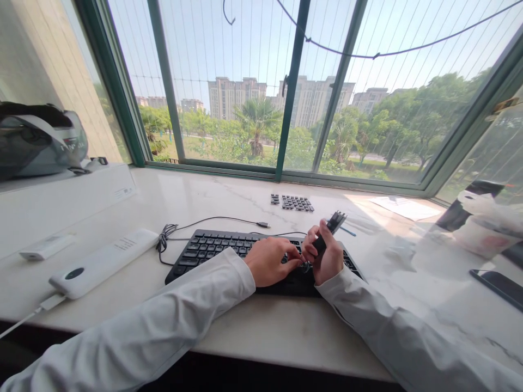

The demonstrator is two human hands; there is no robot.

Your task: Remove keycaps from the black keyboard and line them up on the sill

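Centrally, right hand (327,258) grips tool (333,226), perhaps keycap puller; left hand (272,261) on keyboard (212,247).

Right hand (327,258) grips keycap puller (332,227); left hand (272,260) on keyboard (208,247).

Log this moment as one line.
left hand: on keyboard | right hand: holding black tool | loose keys: behind, apart

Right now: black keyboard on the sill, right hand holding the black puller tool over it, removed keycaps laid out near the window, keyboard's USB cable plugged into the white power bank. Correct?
Not quite. In the head view the keyboard cable ends in a loose USB plug lying on the sill, plugged into nothing. The white power bank has its own white cable. The rest holds: right hand holds the puller tool, keycaps sit near the window.
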